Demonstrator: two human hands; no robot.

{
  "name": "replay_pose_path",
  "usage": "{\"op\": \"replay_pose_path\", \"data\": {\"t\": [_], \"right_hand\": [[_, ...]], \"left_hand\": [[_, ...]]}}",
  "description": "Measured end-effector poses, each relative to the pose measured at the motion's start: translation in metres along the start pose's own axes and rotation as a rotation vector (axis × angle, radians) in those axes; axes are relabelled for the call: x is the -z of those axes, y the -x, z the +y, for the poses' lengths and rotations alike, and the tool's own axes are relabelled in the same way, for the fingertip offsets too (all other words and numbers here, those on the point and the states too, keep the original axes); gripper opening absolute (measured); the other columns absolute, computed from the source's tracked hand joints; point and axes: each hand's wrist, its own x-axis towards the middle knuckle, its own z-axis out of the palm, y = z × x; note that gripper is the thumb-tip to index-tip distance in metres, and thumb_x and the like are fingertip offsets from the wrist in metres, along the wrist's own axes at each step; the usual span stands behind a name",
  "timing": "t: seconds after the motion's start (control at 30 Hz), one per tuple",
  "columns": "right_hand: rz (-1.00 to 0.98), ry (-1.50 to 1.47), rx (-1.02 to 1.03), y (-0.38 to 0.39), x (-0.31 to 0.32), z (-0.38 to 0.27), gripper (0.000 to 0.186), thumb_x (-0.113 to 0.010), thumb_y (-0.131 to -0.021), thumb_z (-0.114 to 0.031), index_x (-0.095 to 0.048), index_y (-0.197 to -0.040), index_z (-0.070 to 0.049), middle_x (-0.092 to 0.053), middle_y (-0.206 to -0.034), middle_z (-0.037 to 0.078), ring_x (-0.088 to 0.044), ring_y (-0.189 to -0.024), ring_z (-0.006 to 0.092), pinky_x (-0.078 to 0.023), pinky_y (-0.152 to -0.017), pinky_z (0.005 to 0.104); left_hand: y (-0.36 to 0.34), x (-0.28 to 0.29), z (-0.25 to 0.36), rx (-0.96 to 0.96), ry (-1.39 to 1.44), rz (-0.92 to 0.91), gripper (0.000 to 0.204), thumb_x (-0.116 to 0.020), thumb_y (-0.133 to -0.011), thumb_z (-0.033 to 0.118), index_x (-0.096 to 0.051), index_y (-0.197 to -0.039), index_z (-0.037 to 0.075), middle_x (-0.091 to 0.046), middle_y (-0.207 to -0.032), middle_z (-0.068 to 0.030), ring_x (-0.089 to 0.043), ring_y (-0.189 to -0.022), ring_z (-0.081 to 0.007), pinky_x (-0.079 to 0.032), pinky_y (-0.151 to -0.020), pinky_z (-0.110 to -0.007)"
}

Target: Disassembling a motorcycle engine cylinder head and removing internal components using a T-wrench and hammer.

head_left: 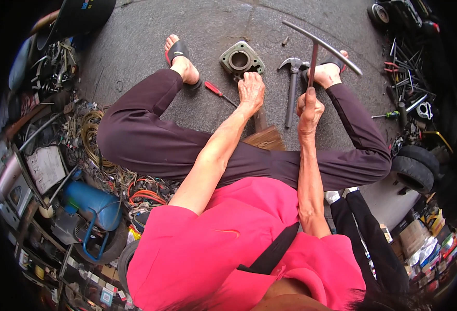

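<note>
Gripping pick (319, 40), touching casting (252, 61); lettered panel (83, 23)

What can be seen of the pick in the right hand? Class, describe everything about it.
The pick has a long, slender, gently curved head, grey and metallic-looking, across a thin reddish-brown handle whose material is unclear. The right hand grips the handle, thumb laid along it. The handle points away from the person; the head slants from upper left to lower right in view, its right part overlapping the right foot. Any other contact cannot be told.
</note>
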Motion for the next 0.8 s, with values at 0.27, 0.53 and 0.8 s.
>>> {"op": "replay_pose_path", "data": {"t": [0.27,0.53,0.8], "right_hand": [[0.116,0.065,-0.125,0.004,0.002,0.017,0.054,-0.06,-0.089,-0.047,-0.039,-0.053,-0.012,-0.033,-0.049,-0.007,-0.028,-0.042,0.0038,-0.019,-0.041,0.0241],[0.159,0.131,-0.136,0.0,0.003,0.025,0.054,-0.061,-0.09,-0.042,-0.045,-0.056,-0.002,-0.033,-0.053,-0.005,-0.029,-0.054,0.0067,-0.023,-0.047,0.0298],[0.109,0.363,-0.071,0.005,-0.002,0.042,0.066,-0.056,-0.087,-0.056,-0.048,-0.057,0.002,-0.037,-0.048,0.005,-0.035,-0.05,0.0134,-0.031,-0.048,0.0364]], "left_hand": [[-0.025,0.002,-0.026,0.025,0.079,-0.124,0.012,-0.059,-0.072,0.01,-0.07,-0.074,0.007,-0.067,-0.077,-0.0171,-0.066,-0.076,-0.0321,-0.052,-0.066,-0.043],[-0.07,0.037,-0.042,0.24,0.629,-0.121,0.023,-0.063,-0.073,0.023,-0.068,-0.078,0.001,-0.066,-0.072,-0.0137,-0.064,-0.064,-0.028,-0.051,-0.061,-0.038],[-0.022,0.021,-0.083,0.984,2.076,-0.054,0.048,-0.054,-0.078,0.062,-0.062,-0.107,0.025,-0.065,-0.093,0.0082,-0.06,-0.075,-0.0109,-0.04,-0.051,-0.025]]}}
